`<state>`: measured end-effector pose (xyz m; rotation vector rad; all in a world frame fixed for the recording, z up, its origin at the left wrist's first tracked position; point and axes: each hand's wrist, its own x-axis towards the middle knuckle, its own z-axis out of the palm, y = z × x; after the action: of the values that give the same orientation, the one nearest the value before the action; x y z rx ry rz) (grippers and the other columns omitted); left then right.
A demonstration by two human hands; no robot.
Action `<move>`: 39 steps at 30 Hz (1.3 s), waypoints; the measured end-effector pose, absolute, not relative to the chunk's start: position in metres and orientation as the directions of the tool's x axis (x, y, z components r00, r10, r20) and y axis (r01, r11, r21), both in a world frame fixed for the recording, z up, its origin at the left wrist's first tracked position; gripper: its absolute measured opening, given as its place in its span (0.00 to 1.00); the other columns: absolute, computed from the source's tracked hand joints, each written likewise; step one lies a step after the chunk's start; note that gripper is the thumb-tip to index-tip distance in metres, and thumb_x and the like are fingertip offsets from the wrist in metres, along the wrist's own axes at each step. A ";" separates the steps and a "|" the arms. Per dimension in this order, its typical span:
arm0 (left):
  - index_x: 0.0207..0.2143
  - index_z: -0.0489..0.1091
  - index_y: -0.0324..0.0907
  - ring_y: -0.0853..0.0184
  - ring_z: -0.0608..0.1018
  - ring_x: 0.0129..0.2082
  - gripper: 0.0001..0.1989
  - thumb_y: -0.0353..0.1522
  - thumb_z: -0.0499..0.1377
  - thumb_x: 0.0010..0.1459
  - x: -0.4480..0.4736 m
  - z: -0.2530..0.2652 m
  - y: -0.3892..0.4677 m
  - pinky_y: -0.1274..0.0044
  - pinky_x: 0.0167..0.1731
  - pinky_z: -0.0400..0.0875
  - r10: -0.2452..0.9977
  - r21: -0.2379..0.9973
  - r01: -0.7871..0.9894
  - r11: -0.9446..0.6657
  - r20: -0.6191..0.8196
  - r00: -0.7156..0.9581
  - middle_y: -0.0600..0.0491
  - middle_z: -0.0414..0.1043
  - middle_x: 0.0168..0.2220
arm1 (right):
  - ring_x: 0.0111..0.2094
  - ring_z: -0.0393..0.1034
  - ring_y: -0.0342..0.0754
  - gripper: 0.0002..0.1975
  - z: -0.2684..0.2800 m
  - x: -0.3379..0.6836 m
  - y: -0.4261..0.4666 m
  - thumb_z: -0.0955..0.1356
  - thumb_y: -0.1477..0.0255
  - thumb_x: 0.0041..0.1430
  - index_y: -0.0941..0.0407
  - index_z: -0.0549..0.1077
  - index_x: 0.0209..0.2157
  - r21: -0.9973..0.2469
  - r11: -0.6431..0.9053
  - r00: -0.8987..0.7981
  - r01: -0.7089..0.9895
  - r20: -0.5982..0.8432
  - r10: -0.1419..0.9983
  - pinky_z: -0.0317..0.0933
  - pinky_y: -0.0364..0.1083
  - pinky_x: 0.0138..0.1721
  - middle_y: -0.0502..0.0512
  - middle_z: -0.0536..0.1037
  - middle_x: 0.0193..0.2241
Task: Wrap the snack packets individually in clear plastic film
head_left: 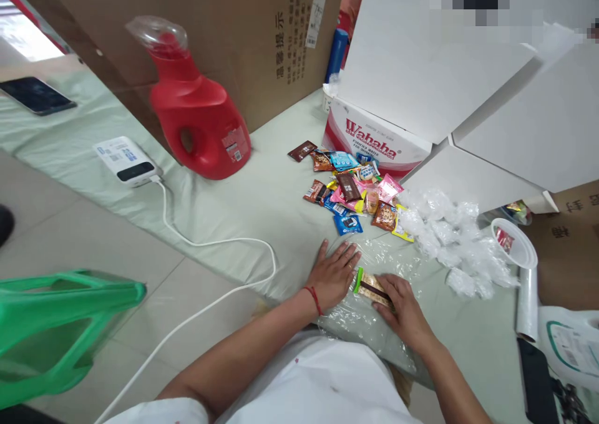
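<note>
My left hand (333, 275) lies flat with its fingers spread, pressing on a sheet of clear plastic film (346, 315) at the table's front edge. A red string is tied round that wrist. In my right hand (401, 308) is a snack packet (372, 288) with a green end and a dark stripe, held low over the film between thumb and fingers. Its right end is hidden under the fingers. Beyond both hands lies a loose pile of small wrapped snacks (349, 187). Right of that pile sits a heap of clear-wrapped bundles (452, 243), whose contents I cannot make out.
A Wahaha carton (374, 140) stands behind the snacks. At the left are a red detergent bottle (201, 112), a white device (127, 161) with a cable, a phone (37, 95) and a green stool (65, 330). A film roll (527, 302) and a round lidded tub (515, 243) are right.
</note>
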<state>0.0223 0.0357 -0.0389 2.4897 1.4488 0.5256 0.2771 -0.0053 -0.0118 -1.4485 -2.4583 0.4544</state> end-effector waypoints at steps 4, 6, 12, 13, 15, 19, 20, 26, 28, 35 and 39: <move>0.70 0.58 0.50 0.60 0.57 0.73 0.26 0.39 0.42 0.74 0.022 -0.040 0.036 0.49 0.71 0.36 0.872 0.378 0.786 -0.489 0.202 0.445 0.53 0.57 0.72 | 0.59 0.67 0.61 0.27 0.000 0.285 -0.004 0.69 0.64 0.67 0.48 0.65 0.66 -0.435 0.439 -0.492 0.786 -0.009 0.871 0.66 0.64 0.59 0.63 0.71 0.59; 0.70 0.57 0.51 0.61 0.56 0.73 0.25 0.39 0.42 0.73 0.022 -0.041 0.036 0.49 0.72 0.36 0.870 0.380 0.783 -0.493 0.205 0.448 0.53 0.57 0.72 | 0.59 0.68 0.61 0.23 0.014 0.284 0.010 0.68 0.62 0.68 0.49 0.70 0.62 -0.457 0.422 -0.481 0.783 -0.014 0.877 0.67 0.63 0.58 0.64 0.72 0.58; 0.70 0.58 0.52 0.58 0.57 0.73 0.25 0.39 0.43 0.73 0.022 -0.042 0.037 0.48 0.71 0.40 0.867 0.357 0.790 -0.499 0.198 0.458 0.54 0.58 0.72 | 0.52 0.71 0.59 0.21 0.061 0.221 0.114 0.61 0.56 0.72 0.52 0.74 0.55 -0.431 0.389 -0.340 0.815 0.189 0.921 0.66 0.59 0.56 0.63 0.77 0.49; 0.69 0.58 0.52 0.58 0.57 0.72 0.25 0.40 0.43 0.73 0.022 -0.042 0.037 0.48 0.71 0.40 0.867 0.354 0.792 -0.498 0.195 0.458 0.54 0.58 0.71 | 0.53 0.69 0.60 0.24 0.065 0.202 0.135 0.61 0.54 0.71 0.54 0.72 0.57 -0.402 0.382 -0.314 0.833 0.225 0.922 0.65 0.59 0.57 0.65 0.77 0.50; 0.69 0.59 0.51 0.58 0.58 0.72 0.25 0.40 0.43 0.73 0.022 -0.043 0.037 0.48 0.71 0.40 0.869 0.356 0.793 -0.495 0.190 0.457 0.53 0.59 0.71 | 0.55 0.66 0.63 0.32 0.066 0.165 0.172 0.62 0.50 0.69 0.60 0.69 0.61 -0.326 0.302 -0.229 0.896 0.245 0.942 0.61 0.61 0.58 0.69 0.74 0.51; 0.68 0.61 0.50 0.59 0.59 0.72 0.25 0.40 0.42 0.74 0.022 -0.042 0.036 0.48 0.71 0.37 0.872 0.382 0.784 -0.489 0.200 0.447 0.51 0.60 0.71 | 0.52 0.64 0.65 0.32 0.057 0.124 0.218 0.68 0.49 0.63 0.65 0.75 0.51 -0.194 0.247 -0.228 0.949 0.114 0.967 0.59 0.60 0.56 0.72 0.74 0.49; 0.68 0.61 0.50 0.59 0.59 0.72 0.25 0.40 0.42 0.73 0.022 -0.041 0.036 0.49 0.71 0.37 0.872 0.388 0.782 -0.489 0.204 0.444 0.51 0.60 0.70 | 0.51 0.64 0.63 0.28 0.055 0.125 0.223 0.69 0.52 0.62 0.64 0.77 0.48 -0.178 0.268 -0.256 0.947 0.086 0.963 0.59 0.59 0.56 0.70 0.74 0.47; 0.69 0.60 0.50 0.59 0.58 0.72 0.25 0.40 0.42 0.73 0.020 -0.037 0.037 0.48 0.71 0.38 0.874 0.424 0.765 -0.484 0.188 0.448 0.52 0.59 0.71 | 0.46 0.67 0.60 0.24 0.060 0.212 0.197 0.71 0.58 0.58 0.58 0.77 0.51 -0.262 0.309 -0.271 0.914 0.172 0.947 0.59 0.59 0.54 0.62 0.76 0.41; 0.69 0.60 0.50 0.60 0.58 0.72 0.25 0.40 0.42 0.73 0.019 -0.036 0.037 0.48 0.71 0.38 0.876 0.432 0.765 -0.479 0.177 0.449 0.53 0.58 0.71 | 0.45 0.69 0.59 0.26 0.062 0.251 0.164 0.71 0.56 0.58 0.57 0.76 0.53 -0.348 0.299 -0.253 0.889 0.173 0.952 0.62 0.59 0.52 0.61 0.77 0.41; 0.69 0.59 0.52 0.59 0.57 0.72 0.25 0.39 0.44 0.73 0.021 -0.039 0.039 0.48 0.71 0.31 0.881 0.456 0.759 -0.465 0.156 0.447 0.53 0.57 0.72 | 0.49 0.69 0.57 0.23 0.066 0.299 0.031 0.71 0.58 0.63 0.51 0.72 0.57 -0.512 0.306 -0.362 0.803 -0.012 0.932 0.64 0.58 0.53 0.59 0.77 0.47; 0.69 0.59 0.51 0.58 0.59 0.72 0.25 0.39 0.44 0.73 0.023 -0.037 0.038 0.48 0.71 0.32 0.880 0.438 0.768 -0.467 0.152 0.449 0.53 0.58 0.72 | 0.51 0.66 0.58 0.23 0.055 0.285 0.007 0.70 0.63 0.65 0.53 0.71 0.59 -0.491 0.318 -0.396 0.811 -0.060 0.916 0.63 0.58 0.54 0.62 0.75 0.50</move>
<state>0.0234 0.0383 -0.0370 2.3980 1.4105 0.5207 0.2855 0.0074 0.0549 -1.5747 -2.3539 0.6694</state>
